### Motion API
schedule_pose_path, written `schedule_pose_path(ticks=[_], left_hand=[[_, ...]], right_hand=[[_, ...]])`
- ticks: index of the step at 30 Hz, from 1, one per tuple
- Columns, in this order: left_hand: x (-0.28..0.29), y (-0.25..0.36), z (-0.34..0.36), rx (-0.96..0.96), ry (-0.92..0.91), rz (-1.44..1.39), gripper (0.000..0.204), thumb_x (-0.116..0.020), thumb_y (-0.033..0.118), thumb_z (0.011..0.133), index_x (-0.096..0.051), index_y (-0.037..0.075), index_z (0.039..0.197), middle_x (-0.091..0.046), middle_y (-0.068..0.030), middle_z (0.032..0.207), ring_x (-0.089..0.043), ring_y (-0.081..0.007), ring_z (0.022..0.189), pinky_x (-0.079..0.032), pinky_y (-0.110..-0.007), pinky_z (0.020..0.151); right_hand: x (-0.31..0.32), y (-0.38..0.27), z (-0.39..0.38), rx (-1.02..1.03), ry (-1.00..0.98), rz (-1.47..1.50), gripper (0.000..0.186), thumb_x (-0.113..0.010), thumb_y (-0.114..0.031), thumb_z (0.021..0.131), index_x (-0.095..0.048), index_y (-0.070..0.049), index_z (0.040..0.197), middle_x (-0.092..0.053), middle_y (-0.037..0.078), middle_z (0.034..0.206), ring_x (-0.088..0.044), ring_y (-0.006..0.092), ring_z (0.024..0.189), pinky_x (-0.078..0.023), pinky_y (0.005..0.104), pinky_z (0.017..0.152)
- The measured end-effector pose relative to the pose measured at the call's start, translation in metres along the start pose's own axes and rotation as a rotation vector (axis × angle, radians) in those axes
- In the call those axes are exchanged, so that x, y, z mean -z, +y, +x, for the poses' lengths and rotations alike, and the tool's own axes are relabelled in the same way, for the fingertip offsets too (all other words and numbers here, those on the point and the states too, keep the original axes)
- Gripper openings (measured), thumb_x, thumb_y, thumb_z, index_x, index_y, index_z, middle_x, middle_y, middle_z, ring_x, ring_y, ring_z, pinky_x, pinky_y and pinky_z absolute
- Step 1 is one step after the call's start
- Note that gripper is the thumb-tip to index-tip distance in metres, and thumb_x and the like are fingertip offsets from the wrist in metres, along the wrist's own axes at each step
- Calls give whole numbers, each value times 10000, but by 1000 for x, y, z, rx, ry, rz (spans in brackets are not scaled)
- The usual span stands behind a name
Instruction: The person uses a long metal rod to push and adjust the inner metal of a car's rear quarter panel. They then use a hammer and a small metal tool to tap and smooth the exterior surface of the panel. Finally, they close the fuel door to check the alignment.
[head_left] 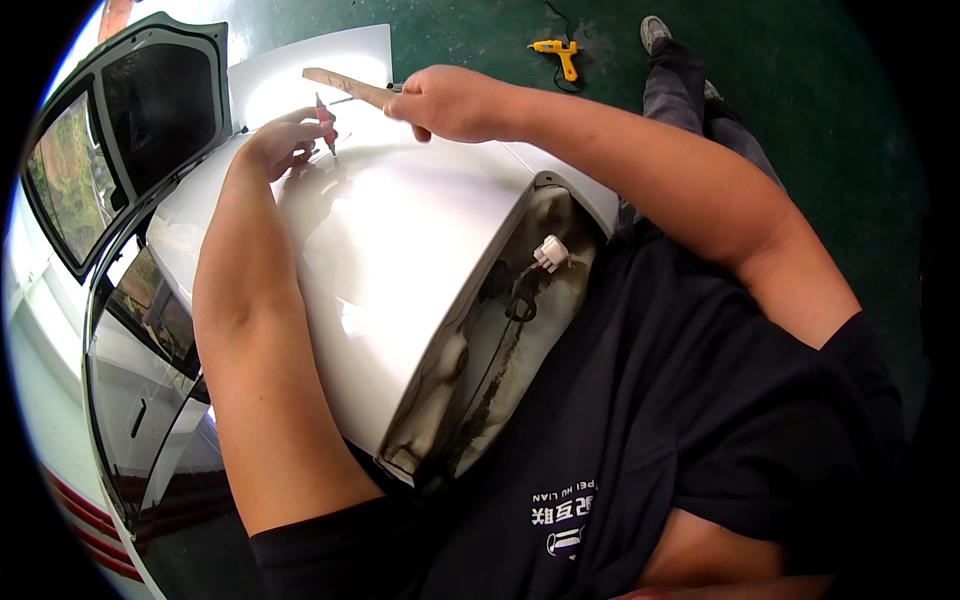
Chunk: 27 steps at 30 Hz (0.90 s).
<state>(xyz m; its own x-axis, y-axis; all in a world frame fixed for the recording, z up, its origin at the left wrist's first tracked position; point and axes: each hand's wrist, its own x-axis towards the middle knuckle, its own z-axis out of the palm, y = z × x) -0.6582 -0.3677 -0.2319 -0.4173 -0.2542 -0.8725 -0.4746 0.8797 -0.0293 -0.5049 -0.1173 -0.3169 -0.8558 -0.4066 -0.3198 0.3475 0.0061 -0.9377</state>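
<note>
My left hand (285, 145) grips a red pen-like tool (324, 122), held upright with its narrow tip at the glossy white car body panel (390, 260). My right hand (430, 100) is wrapped round a flat, light-brown tool (340, 80) that looks wooden, raised just above and right of the red tool. In the panel's side, near my body, is an open recess (520, 350) with grimy metal inside and a white plug (550, 253) on a dark wire.
An open window frame with dark glass (160, 110) rises at the left. A white board (305, 45) stands behind the panel. A yellow glue gun (563, 58) with a cord lies on the green floor (820, 150), near a person's legs and shoe (656, 33).
</note>
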Motion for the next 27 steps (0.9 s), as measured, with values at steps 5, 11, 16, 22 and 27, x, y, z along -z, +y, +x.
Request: schedule_pose_path(ticks=[5,11,16,22,27], left_hand=[[1,1,1,3,12,-17,507,-792,289,941,-608,131,1387,-665,-31,1123,-453,-123,823,-435,-263,788],[2,1,2,7,-9,17,476,-789,293,945,-626,154,1371,-667,-20,1097,-460,-120,825,-445,-273,795],[1,0,2,-4,2,1,472,-786,301,948,-631,160,1371,-661,-17,1104,-459,-119,833,-450,-278,785],[-1,5,1,5,-8,70,433,-772,296,960,-637,171,1353,-634,-11,1051,-461,-123,843,-452,-282,776],[-4,6,-2,8,35,34,412,-760,282,970,-640,174,1349,-639,-10,1061,-462,-120,839,-457,-280,775]], right_hand=[[-3,-4,4,131,309,245,426,-552,-402,1013,-657,11,1036,-676,86,835,-610,190,779,-486,345,731],[-1,-2,2,54,117,73,466,-542,-403,988,-679,42,1021,-720,142,888,-678,251,815,-529,384,780],[5,-2,5,104,299,213,459,-543,-395,994,-679,43,1010,-726,137,870,-683,227,811,-532,379,786],[-3,1,6,62,165,99,420,-555,-402,1030,-657,4,1059,-689,83,841,-607,169,743,-493,334,722],[1,2,6,50,205,124,397,-549,-386,1018,-665,-6,1007,-684,82,834,-601,166,746,-487,335,713]])
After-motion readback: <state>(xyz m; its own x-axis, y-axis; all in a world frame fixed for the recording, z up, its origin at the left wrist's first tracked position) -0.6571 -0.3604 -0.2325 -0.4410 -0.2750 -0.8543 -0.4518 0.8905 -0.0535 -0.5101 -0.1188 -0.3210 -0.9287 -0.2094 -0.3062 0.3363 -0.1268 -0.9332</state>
